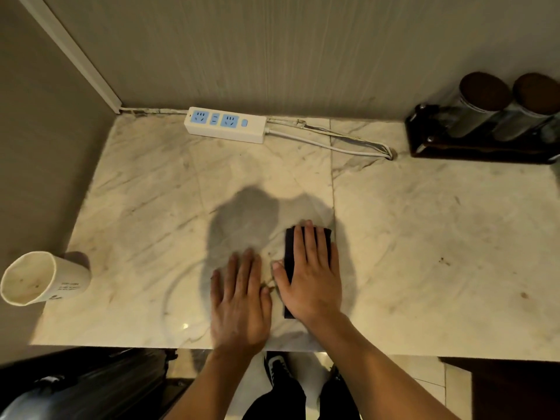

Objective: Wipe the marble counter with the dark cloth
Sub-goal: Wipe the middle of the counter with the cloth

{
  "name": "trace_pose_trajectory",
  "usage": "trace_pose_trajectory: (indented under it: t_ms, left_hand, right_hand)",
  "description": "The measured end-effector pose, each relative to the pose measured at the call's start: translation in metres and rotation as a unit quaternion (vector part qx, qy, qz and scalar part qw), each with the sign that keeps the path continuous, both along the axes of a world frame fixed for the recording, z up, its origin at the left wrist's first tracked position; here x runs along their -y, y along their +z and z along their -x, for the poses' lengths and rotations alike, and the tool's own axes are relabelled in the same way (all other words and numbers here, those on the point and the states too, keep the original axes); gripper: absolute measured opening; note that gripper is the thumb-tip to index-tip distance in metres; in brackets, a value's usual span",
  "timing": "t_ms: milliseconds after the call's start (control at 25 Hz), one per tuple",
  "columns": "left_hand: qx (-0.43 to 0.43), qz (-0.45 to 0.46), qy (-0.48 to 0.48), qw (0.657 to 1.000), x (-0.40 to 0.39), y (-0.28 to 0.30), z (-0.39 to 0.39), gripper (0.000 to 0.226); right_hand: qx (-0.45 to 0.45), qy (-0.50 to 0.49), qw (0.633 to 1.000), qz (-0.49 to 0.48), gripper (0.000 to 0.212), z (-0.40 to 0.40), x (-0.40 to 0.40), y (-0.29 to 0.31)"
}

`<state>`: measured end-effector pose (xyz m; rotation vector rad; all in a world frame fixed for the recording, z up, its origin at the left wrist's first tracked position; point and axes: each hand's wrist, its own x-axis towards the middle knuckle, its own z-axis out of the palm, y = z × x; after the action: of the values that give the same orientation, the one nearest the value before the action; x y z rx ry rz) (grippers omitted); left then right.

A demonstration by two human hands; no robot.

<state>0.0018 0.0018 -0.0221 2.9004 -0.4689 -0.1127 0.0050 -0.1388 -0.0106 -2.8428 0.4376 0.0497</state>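
Two flat hands on marble counter (424,222), right hand (309,280) fingers spread over dark cloth (290,256), left hand (239,301) fingers open

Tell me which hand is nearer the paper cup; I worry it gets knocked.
Left. The left hand lies flat right of the paper cup; the right hand is farther right, on the dark cloth.

counter: veined marble counter (424,213)
on it: power strip (225,124), paper cup (42,278), dark tray (478,147), dark cloth (291,259)
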Motion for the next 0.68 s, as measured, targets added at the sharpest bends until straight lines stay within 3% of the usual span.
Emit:
trace_pose_trajectory:
  t_ms: [440, 680]
  left_hand:
    - [-0.012, 0.003, 0.007, 1.000, 0.004, 0.005, 0.003, 0.057]
    - [-0.010, 0.024, 0.006, 1.000, 0.026, 0.010, 0.013, 0.056]
  right_hand:
    - [0.005, 0.014, 1.000, 0.010, 0.066, 0.053, 0.005, -0.001]
    - [0.007, 0.118, 0.993, 0.015, 0.064, 0.081, 0.037, -0.004]
